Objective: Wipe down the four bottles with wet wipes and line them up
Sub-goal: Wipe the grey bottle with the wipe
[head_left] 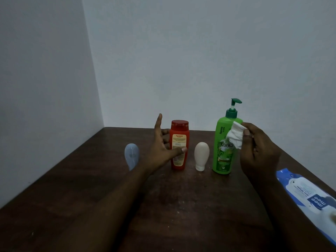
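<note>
One head-worn wide-angle camera looks forward and down across the table toward the wall corner left of centre. It sits close; the table fills the frame's lower half.

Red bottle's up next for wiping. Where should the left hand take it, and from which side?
I'd take the red bottle around its mid-body, at the label, coming from its left. It stands upright with straight sides, and the open left hand is beside it there, thumb in front, fingers behind. The cream tube stands close on its right, and the right hand holds the wet wipe.
</note>
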Demonstrator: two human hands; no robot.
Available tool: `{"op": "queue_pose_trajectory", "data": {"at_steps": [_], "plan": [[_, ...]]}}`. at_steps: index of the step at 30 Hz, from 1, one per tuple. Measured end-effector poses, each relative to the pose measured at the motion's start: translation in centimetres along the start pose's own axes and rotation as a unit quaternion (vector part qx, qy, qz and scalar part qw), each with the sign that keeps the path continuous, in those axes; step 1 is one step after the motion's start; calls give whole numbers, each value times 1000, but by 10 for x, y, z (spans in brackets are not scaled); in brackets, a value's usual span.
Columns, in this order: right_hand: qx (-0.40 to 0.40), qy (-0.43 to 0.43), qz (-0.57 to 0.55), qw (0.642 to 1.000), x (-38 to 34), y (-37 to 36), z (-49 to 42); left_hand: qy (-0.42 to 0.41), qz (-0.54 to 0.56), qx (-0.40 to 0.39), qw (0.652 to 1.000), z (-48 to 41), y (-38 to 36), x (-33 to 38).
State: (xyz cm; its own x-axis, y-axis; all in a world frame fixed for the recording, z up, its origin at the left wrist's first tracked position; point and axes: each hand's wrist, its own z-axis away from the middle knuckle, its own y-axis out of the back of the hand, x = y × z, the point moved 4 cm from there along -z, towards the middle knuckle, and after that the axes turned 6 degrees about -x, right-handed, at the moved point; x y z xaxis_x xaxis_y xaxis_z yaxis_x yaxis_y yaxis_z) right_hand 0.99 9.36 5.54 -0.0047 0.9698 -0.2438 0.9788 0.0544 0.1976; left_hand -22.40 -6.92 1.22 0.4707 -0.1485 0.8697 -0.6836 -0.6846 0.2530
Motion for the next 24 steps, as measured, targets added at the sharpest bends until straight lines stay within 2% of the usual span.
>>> {"op": "queue_pose_trajectory", "data": {"at_steps": [2,4,7,8,9,11,13,16,17,19,21,24], "plan": [[-4,1,0,1000,-1,0,0,-23,-18,47,998,6,1,13],[-8,3,-1,1000,0,-1,-1,-92,-42,122,987,12,9,41],[-17,-3,0,1000,1,0,1,-234,-58,262,934,31,40,99],[-20,-6,-2,1000,1,0,1,-258,-46,312,913,38,56,115],[-21,-9,-2,1000,0,0,2,-256,-32,355,899,44,74,127],[-24,-10,0,1000,-3,1,1,-185,-10,398,899,51,104,133],[-25,-7,-7,1000,-8,3,-1,-86,-3,372,924,57,121,118],[-27,10,-11,1000,-17,0,0,74,-84,242,964,71,127,71],[-25,19,-7,999,-19,-2,1,132,-117,183,967,78,125,52],[-26,29,2,999,-20,-5,3,246,-169,76,951,93,119,21],[-30,28,5,999,-17,-9,6,296,-179,4,938,103,108,6],[-45,19,4,999,-13,-11,7,268,-187,-34,944,102,97,-3]]}}
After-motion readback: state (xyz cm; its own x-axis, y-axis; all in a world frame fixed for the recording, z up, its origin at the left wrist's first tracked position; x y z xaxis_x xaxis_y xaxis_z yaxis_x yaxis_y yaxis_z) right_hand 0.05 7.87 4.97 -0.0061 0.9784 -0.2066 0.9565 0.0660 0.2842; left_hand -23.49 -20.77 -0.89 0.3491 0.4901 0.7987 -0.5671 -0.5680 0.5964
